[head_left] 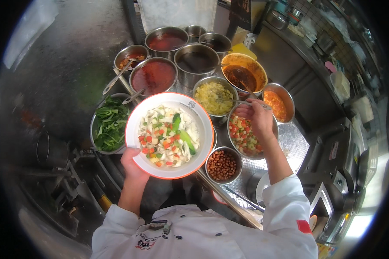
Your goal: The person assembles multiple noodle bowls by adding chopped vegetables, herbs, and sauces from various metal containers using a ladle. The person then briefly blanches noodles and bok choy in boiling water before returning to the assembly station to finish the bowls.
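Steel counter [296, 144]; left hand [132, 166] grips noodle bowl [136, 129] at near rim.

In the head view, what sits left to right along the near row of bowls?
Bowl of leafy greens → white noodle bowl held by the left hand → bowl of peanuts → bowl of diced vegetables under the right hand.

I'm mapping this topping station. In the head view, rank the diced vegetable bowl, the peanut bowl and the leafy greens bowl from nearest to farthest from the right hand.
1. Diced vegetable bowl, directly under the right hand.
2. Peanut bowl, below-left of it.
3. Leafy greens bowl, far left, beyond the noodle bowl.
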